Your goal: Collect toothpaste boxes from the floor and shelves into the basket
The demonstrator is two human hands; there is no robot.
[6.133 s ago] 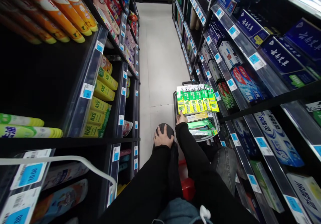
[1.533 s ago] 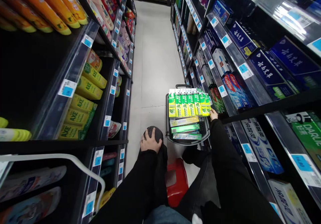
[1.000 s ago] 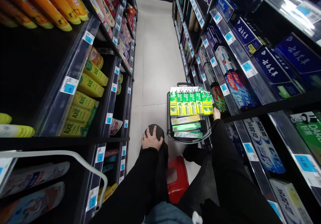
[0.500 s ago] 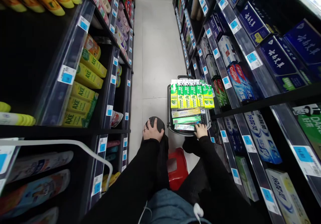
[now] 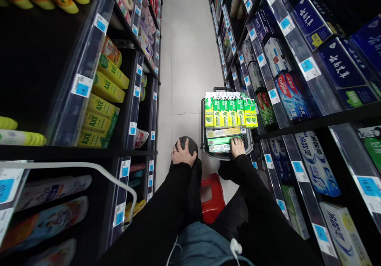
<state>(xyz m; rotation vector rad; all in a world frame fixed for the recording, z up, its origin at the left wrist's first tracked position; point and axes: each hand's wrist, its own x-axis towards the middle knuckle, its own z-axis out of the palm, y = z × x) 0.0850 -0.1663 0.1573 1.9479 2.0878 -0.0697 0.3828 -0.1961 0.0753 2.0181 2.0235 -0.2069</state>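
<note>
My left hand (image 5: 183, 155) lies cupped over my left knee (image 5: 187, 143), fingers curled round it, a ring on one finger. My right hand (image 5: 237, 147) reaches into the grey shopping basket (image 5: 204, 149) on the floor ahead. Its fingers lie spread on the green toothpaste boxes (image 5: 222, 141) stacked flat at the basket's near end. A row of upright green and yellow toothpaste boxes (image 5: 230, 111) stands across the basket's far part. Nothing is lifted.
I sit on a low red stool (image 5: 212, 198) in a narrow aisle. Black shelves with yellow bottles (image 5: 102, 111) rise on the left. Shelves of boxed toothpaste (image 5: 287, 93) with blue price tags rise on the right. Pale floor tiles (image 5: 187, 59) run ahead.
My right hand left the right end of the upright box row, came down and back, and now lies on the flat boxes in the basket. My left hand stayed on the knee.
</note>
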